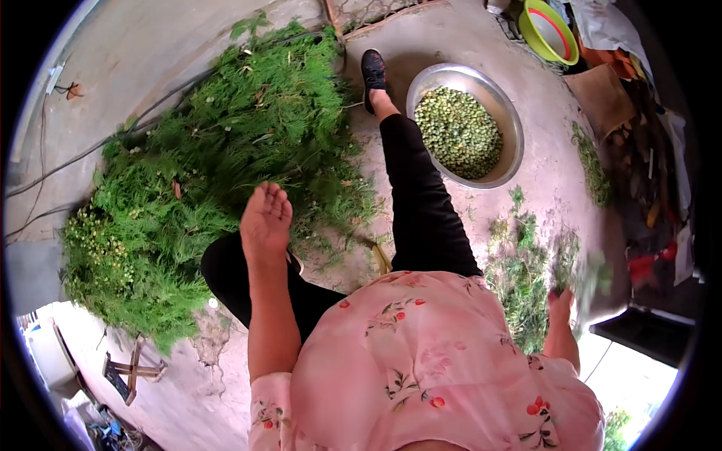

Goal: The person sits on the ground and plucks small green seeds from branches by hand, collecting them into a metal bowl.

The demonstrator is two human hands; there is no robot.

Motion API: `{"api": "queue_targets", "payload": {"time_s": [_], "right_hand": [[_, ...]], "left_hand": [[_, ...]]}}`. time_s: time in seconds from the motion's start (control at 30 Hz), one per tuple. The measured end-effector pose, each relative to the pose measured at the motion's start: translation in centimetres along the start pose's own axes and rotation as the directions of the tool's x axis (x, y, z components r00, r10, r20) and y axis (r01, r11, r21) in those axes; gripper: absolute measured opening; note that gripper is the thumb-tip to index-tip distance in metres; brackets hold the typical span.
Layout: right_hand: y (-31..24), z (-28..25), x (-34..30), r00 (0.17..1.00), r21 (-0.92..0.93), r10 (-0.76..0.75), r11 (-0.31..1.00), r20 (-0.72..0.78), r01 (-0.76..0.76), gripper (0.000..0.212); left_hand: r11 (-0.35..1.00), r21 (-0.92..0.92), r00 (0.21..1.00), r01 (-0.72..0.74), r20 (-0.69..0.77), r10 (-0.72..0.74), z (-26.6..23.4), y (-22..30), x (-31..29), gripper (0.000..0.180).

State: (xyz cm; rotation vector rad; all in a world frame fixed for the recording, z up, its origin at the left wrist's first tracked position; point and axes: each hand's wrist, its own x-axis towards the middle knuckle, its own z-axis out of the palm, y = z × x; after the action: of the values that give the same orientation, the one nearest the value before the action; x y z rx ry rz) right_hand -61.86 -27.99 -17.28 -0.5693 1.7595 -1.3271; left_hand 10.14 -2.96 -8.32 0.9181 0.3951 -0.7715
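My left hand (266,216) is palm up above my bent knee, fingers loosely curled with nothing seen in them. It is nearest the large heap of feathery green branches (263,105) at the left, which has small pale green berries at its lower left. Out to the right, my right hand (559,302) is beside a smaller pile of green sprigs (519,293). Blurred greenery (598,274) shows just past its fingers; whether they grip any of it cannot be made out. A wide metal basin (511,143) holding many small round green berries (459,131) stands ahead, right of my outstretched leg.
A lime-green plastic basin (538,34) sits at the far right. Brown sacking (600,98) and mixed clutter line the right side. Cables (83,154) run along the wall behind the heap. A small wooden stool or frame (134,370) stands at the lower left.
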Motion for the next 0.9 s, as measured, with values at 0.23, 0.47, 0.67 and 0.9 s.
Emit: {"api": "queue_targets", "payload": {"time_s": [0.23, 0.47, 0.67, 0.9], "right_hand": [[3.5, 3.1, 3.4, 0.987, -0.749, -0.068, 0.644, 0.147, 0.156, 0.018], [-1.0, 41.2, -26.9, 0.669, -0.131, -0.191, 0.907, 0.718, 0.399, 0.027], [12.9, 54.8, -34.3, -0.184, 0.258, -0.221, 0.383, 0.958, 0.887, 0.024], [21.1, 61.2, -37.5, 0.020, -0.026, 0.234, 0.019, 0.972, 0.999, 0.023]], "left_hand": [[0.973, -0.118, 0.980, -0.199, -0.029, 0.197, 1.4, 9.3, 4.4, 0.025], [0.898, -0.242, 0.929, -0.366, -0.155, 0.337, -1.6, 13.7, 7.4, 0.021], [0.920, -0.097, 0.913, -0.380, -0.202, 0.356, -1.3, 13.2, 6.8, 0.020], [0.932, -0.085, 0.930, -0.352, -0.147, 0.338, -0.4, 13.0, 5.9, 0.022]]}}
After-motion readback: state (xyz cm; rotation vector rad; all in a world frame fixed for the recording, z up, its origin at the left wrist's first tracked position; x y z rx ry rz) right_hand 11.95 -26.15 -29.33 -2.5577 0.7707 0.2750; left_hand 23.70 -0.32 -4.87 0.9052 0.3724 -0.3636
